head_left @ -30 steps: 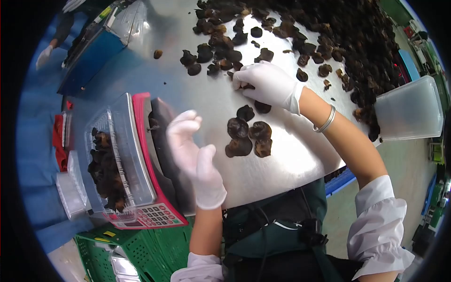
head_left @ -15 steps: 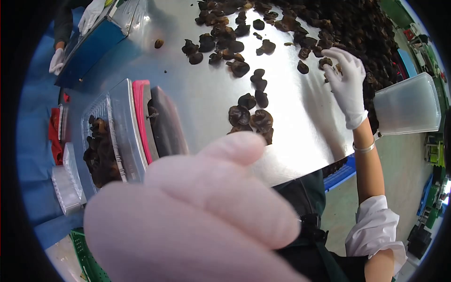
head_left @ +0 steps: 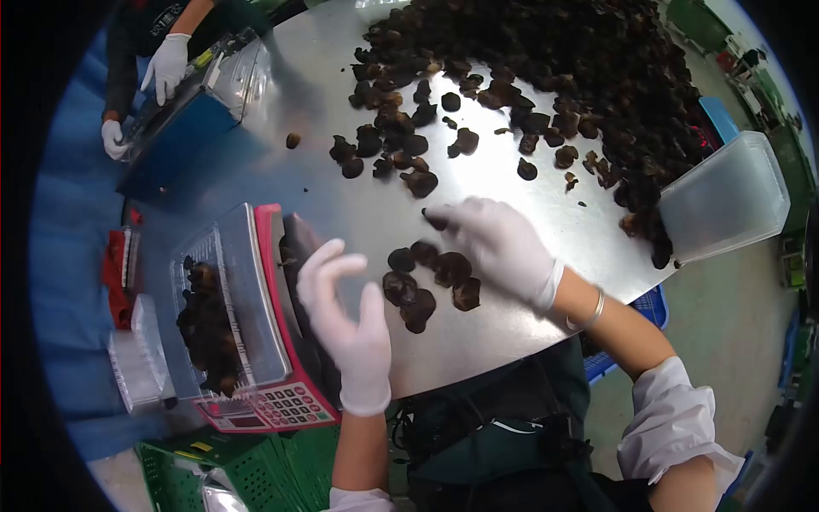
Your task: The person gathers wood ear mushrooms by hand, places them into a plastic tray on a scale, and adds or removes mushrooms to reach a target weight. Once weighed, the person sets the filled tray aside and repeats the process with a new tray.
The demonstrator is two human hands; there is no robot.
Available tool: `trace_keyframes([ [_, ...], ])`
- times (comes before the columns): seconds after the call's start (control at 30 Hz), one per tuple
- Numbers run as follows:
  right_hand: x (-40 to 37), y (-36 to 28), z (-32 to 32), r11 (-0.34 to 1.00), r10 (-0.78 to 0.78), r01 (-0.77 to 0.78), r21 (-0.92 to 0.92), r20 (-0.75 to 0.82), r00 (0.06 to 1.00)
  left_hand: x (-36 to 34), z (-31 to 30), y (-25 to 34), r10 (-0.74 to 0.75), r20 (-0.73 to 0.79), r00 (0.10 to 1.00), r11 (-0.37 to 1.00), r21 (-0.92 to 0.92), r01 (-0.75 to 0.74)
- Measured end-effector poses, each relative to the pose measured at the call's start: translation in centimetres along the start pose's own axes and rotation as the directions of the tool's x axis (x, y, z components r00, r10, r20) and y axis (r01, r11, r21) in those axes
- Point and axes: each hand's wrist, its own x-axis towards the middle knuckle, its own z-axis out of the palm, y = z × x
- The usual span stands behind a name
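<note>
My right hand [head_left: 508,252], in a white glove, pinches a dark wood ear mushroom [head_left: 434,219] above the metal table. Just below it lies a small cluster of wood ear mushrooms [head_left: 416,307] on the tabletop. My left hand [head_left: 348,333], gloved too, holds nothing; its fingers are apart and curved between that cluster and the pink scale [head_left: 277,328]. On the scale's platform sits a clear plastic box [head_left: 223,273] with a dark heap of mushrooms [head_left: 209,328] inside.
A large mushroom pile [head_left: 546,43] covers the far right of the metal table [head_left: 341,243]. A translucent tub [head_left: 725,200] stands at the right edge. Upper left, a co-worker's gloved hands [head_left: 166,68] are at a blue-sided machine [head_left: 183,141]. A green crate [head_left: 192,486] is below the scale.
My left hand, previously close to the camera, has dropped beside the scale. My right hand has moved left from the pile's edge to above the small cluster. The view has shifted slightly.
</note>
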Motion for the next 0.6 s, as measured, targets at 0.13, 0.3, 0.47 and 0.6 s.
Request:
trace_keyframes([
  [0.13,2.8,3.6,0.4,0.998,-0.049,0.052,0.045,-0.064,0.997,-0.7,1.7,-5.9,-0.123,0.079,0.989,0.989,0.094,0.116],
  [0.3,0.6,2.0,-0.9,0.996,-0.02,0.0,0.086,0.234,0.972,-0.5,1.8,-7.2,-0.116,0.133,0.984,0.989,0.104,0.102],
  [0.47,-0.5,2.6,0.6,0.979,0.025,-0.032,0.202,0.04,0.999,-0.7,2.1,-6.5,-0.105,0.144,0.984,0.989,-0.085,0.118],
  [0.6,-1.4,-1.8,3.9,0.982,-0.125,0.093,0.164,0.195,0.973,-1.0,2.0,-5.7,-0.026,0.242,0.97,0.995,-0.083,0.047],
])
